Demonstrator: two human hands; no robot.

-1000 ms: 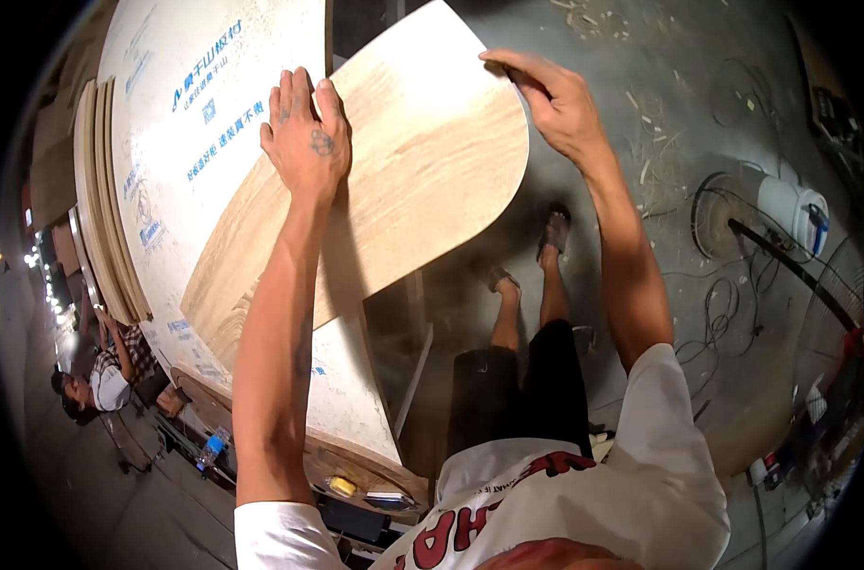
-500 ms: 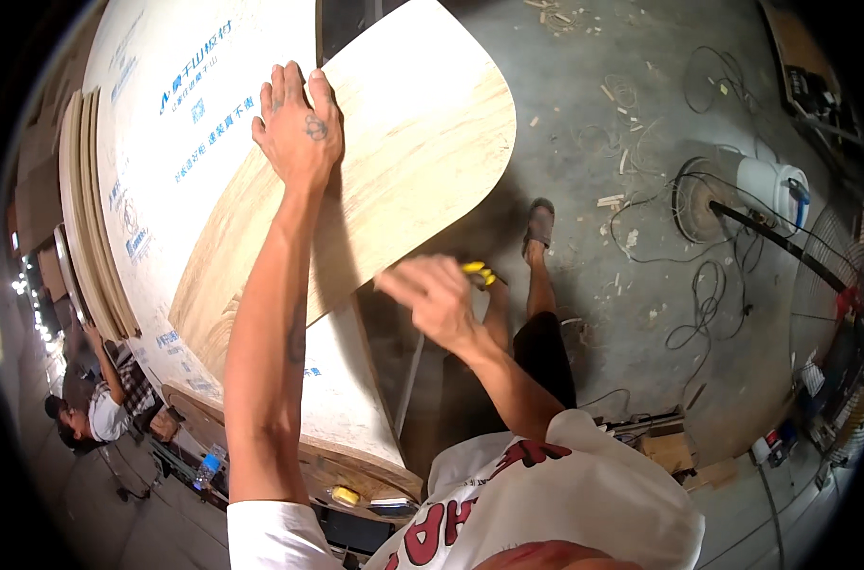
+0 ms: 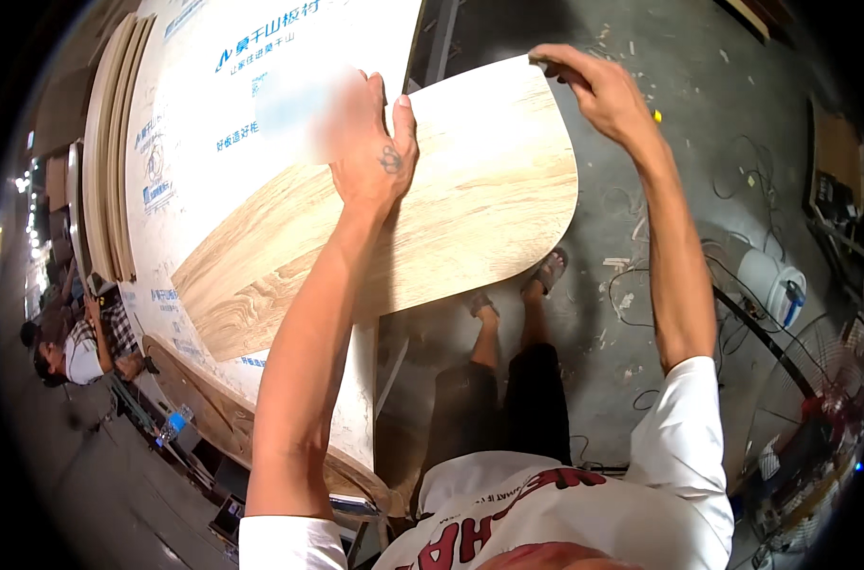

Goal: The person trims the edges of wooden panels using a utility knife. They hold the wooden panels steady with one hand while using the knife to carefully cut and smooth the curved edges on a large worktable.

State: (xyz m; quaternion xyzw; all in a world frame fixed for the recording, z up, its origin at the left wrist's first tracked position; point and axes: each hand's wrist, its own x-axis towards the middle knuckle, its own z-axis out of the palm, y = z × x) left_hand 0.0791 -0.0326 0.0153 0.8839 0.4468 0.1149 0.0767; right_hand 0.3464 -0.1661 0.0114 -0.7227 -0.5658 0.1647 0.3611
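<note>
A wood-grain board [image 3: 470, 180] with a rounded outer end lies on a large white printed sheet and juts past its right side. My left hand [image 3: 380, 157] rests open with its palm on the board's far edge; a blur covers part of its fingers. My right hand [image 3: 598, 90] is closed at the board's far right corner, its fingertips at the edge. A yellow bit of a hand tool [image 3: 657, 116] shows beside that hand; the rest is hidden by it, so its exact kind cannot be made out.
Under the board lies the white printed sheet [image 3: 194, 104], with several stacked panels [image 3: 109, 161] on its left. Another person [image 3: 85, 347] is low at the left. At right are a white bucket [image 3: 765, 275], a standing fan [image 3: 812, 380], cables and scraps on the floor.
My right hand has gone from the board's near edge to its far right corner, with the yellow tool. My left hand stays on the board. The view has shifted.
</note>
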